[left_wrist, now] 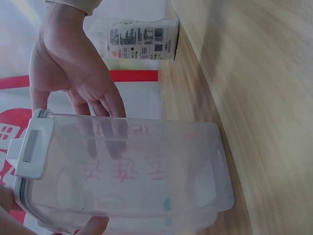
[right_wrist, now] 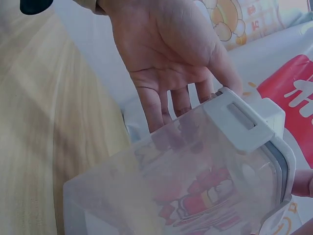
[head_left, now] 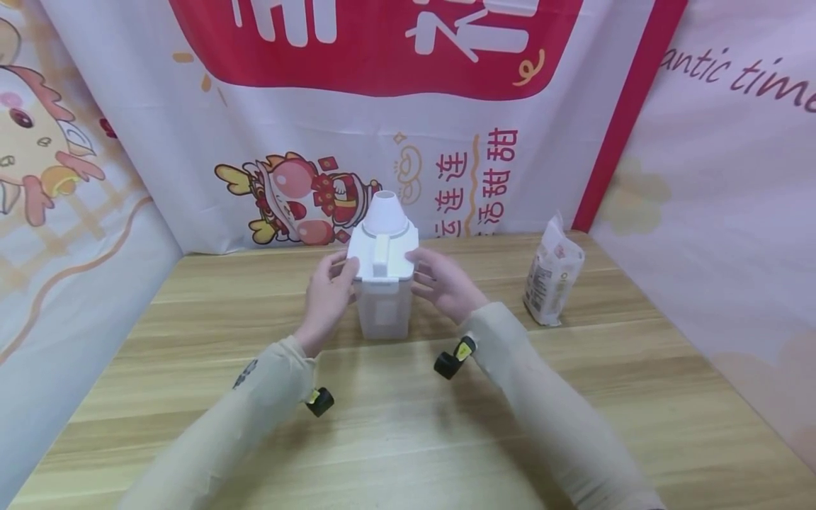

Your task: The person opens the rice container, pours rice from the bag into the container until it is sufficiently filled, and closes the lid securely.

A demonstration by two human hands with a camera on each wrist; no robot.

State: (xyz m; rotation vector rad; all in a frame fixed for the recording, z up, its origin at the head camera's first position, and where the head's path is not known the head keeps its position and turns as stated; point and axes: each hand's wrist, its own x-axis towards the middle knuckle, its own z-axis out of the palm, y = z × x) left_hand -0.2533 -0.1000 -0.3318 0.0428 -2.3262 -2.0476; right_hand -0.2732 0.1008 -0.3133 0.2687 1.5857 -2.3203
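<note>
A tall translucent plastic storage container point(head_left: 384, 315) stands upright on the wooden table, with a white lid point(head_left: 399, 266) closed on it. On the lid are a cone-shaped white cap point(head_left: 385, 214), a handle bar and a front latch point(left_wrist: 35, 147). My left hand point(head_left: 326, 297) holds the left side, thumb at the lid's edge and fingers round the wall. From the opposite side my right hand point(head_left: 446, 285) holds it, thumb on the lid's corner, its fingers showing faintly through the wall in both wrist views. The container looks mostly see-through, with the backdrop's print visible through it.
A white printed packet point(head_left: 553, 273) with a gathered top stands to the right of the container. Printed cloth point(head_left: 357, 127) hangs along the table's back edge, with more cloth at both sides. Small black wrist cameras point(head_left: 448, 364) sit under each sleeve, just above the wooden tabletop point(head_left: 382, 453).
</note>
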